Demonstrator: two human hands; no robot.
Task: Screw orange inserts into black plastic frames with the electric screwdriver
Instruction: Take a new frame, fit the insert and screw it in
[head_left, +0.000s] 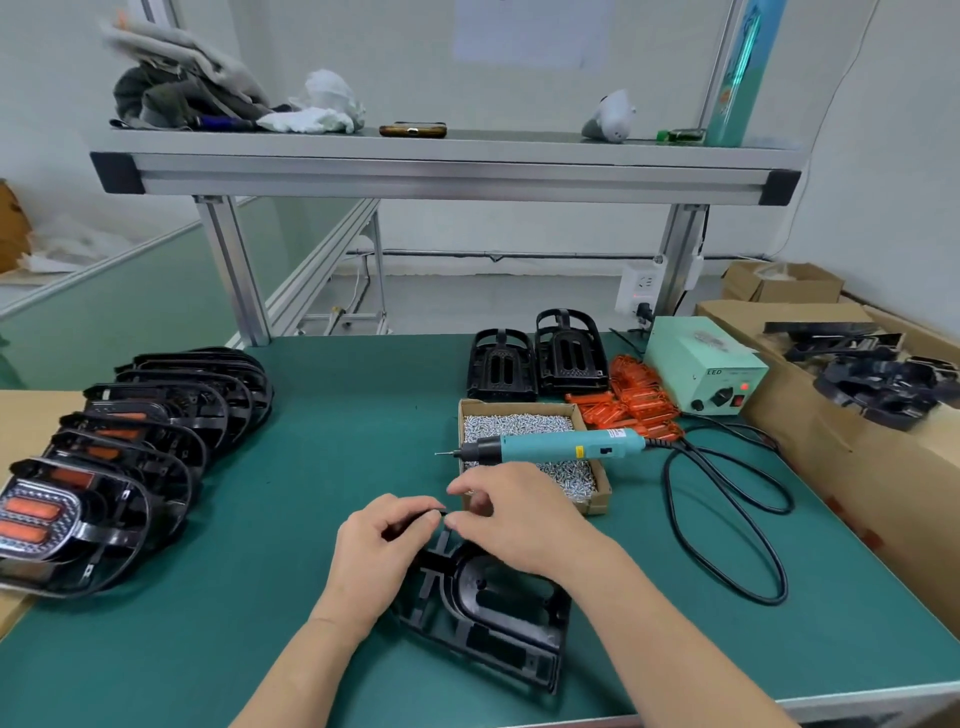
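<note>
Closest to the camera, a black frame (483, 613) is laid flat on the green table (311, 415), near the front edge. Its far end is gripped by the curled fingers of the left hand (379, 551). The right hand (519, 514) is held over the same end, its bent fingertips close to the left fingers. Whether something small is pinched there cannot be told.

Just behind the right hand, a small cardboard box (600, 501) is filled with shiny silver screws (519, 423). The electric screwdriver (550, 446) is laid across the top of this box, with its tip poking out to the left. A big cardboard box (831, 452) at the right edge is loaded with more black parts (883, 384).

The gripped frame is dark all over, with a rounded hollow in the middle and straight ribs and slots around it.

Orange inserts (634, 400) are piled loose behind the screw box, beside a pale green power box (701, 369). A row of frames with orange pieces (130, 457) is leaned together along the left side.

A wide stretch of green is seen between that row and the screw box. A black cable (727, 519) is looped over the table on the right.
</note>
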